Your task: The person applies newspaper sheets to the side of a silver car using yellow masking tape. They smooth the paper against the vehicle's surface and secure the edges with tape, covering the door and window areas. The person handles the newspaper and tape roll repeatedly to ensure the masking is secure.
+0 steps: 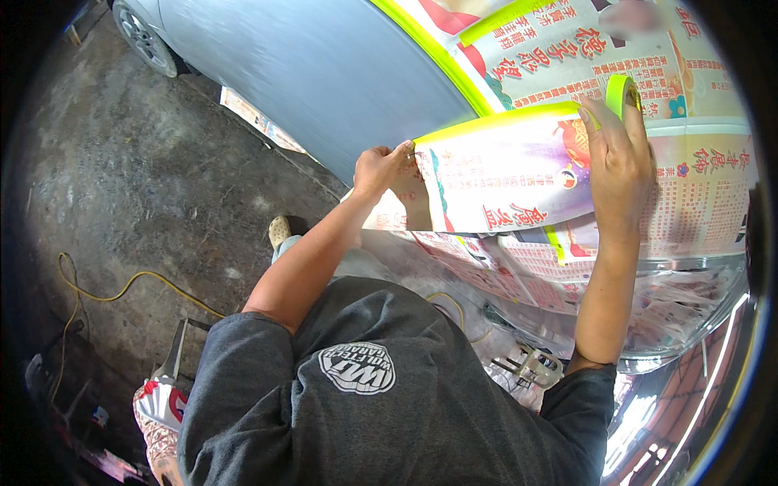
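Observation:
A sheet of newspaper (510,174) with a strip of yellow-green masking tape (494,122) along its upper edge stretches between my hands, next to a grey car panel (324,73). My left hand (379,172) pinches the taped corner at the sheet's left end. My right hand (620,158) is closed at the right end, with the roll of masking tape (619,95) at its fingers; its palm side is hidden. Beyond the sheet, more newspaper (559,61) covers the car, bordered by a curved line of the same tape (438,57).
Newspaper and clear plastic film (681,312) cover the car's right side. A wheel (146,36) shows at the upper left. A yellow cable (142,275) winds over the stained concrete floor (146,178). A white and red object (162,402) lies at the lower left.

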The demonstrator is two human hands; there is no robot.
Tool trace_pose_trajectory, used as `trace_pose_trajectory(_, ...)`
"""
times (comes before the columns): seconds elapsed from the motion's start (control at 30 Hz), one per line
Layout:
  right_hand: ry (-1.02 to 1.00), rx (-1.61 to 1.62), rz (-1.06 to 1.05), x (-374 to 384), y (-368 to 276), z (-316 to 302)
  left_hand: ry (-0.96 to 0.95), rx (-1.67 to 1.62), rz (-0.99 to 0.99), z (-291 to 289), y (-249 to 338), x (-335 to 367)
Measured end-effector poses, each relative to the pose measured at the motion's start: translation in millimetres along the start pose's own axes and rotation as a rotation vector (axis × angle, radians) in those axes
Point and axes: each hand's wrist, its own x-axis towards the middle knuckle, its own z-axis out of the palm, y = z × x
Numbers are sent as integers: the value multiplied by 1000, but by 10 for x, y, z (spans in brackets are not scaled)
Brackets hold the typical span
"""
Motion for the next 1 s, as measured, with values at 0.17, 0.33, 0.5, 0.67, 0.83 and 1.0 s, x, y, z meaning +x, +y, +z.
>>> trace_pose_trajectory(0.17, -6, 59, 20, 19, -6, 17, 363, 281, 272, 113, -27, -116)
trace_pose_trajectory(0.33, -23, 30, 43, 9, -47, -25, 228, 244, 689, 236, -99, -463)
trace_pose_trajectory(0.5, -6, 23, 30, -31, 2, -6, 141, 156, 694, 328, -85, -533)
trace_pose_trajectory(0.67, -35, 1, 85, -74, -57, -69, 101, 99, 715, 330, -57, -530)
trace_pose_trajectory(0.83, 13, 8, 81, -135, -41, -46, 42, 57, 652, 332, -10, -542)
trace_pose_trajectory(1.0, -31, 54, 139, -174, -62, -80, 14, -15, 624, 343, -66, -465)
